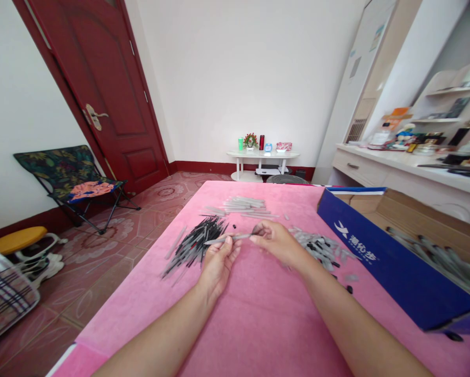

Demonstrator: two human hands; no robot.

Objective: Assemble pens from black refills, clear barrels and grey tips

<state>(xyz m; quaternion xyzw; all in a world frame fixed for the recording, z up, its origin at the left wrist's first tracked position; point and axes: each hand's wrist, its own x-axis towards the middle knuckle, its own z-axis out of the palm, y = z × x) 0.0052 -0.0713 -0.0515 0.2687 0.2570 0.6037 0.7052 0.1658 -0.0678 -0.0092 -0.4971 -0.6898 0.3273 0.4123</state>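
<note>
Forearms (170, 322) extend to left hand (218, 264) and right hand (279, 242), pinching one pen (215, 241) crosswise between.

My place is a room in a home, it seems.
Around me I can see a red panelled door (101, 99), a folding chair (58, 165) with leafy pattern, shoes (48, 269) near a yellow stool (15, 240), a small white table (235, 154) with a flower pot (250, 140), and a white dresser (370, 165) carrying bottles.
</note>
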